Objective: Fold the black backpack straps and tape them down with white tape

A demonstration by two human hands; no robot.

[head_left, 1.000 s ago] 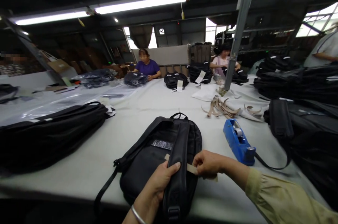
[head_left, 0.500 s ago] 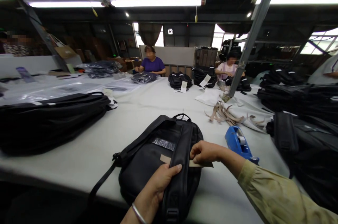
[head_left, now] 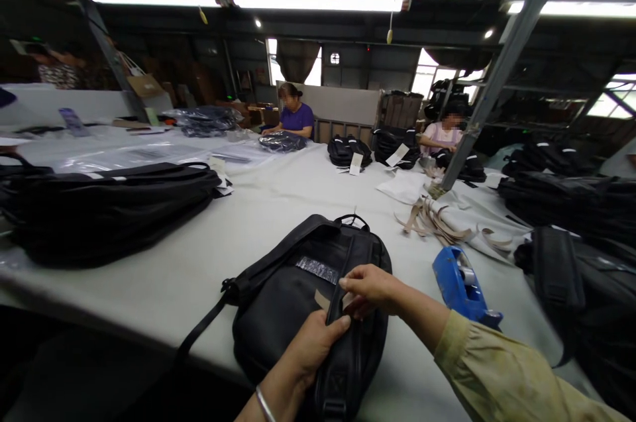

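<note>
A black backpack [head_left: 278, 316] lies on the white-covered table, its straps facing up. My left hand [head_left: 313, 346] is closed round the lower part of the right shoulder strap [head_left: 342, 349], thumb on top. A beige paper strip [head_left: 322, 300] passes beneath that strap and shows on both sides of it. My right hand [head_left: 370, 291] is closed on the strip's right end, its fingers bent against the strap's edge; part of the strip is hidden by them. Above lies a shiny dark patch [head_left: 317, 269] on the back panel.
Right of the backpack stands a blue tape dispenser [head_left: 460, 286]. Beige strips [head_left: 437, 220] lie behind it. Black bags are stacked at left [head_left: 109, 210] and right [head_left: 586, 263]. A metal post [head_left: 501, 71] rises at the right. Two co-workers [head_left: 297, 116] sit across the table.
My right hand has moved left against the strap, bending the paper strip's right end upward. My left hand keeps its grip on the strap. The view has turned slightly left.
</note>
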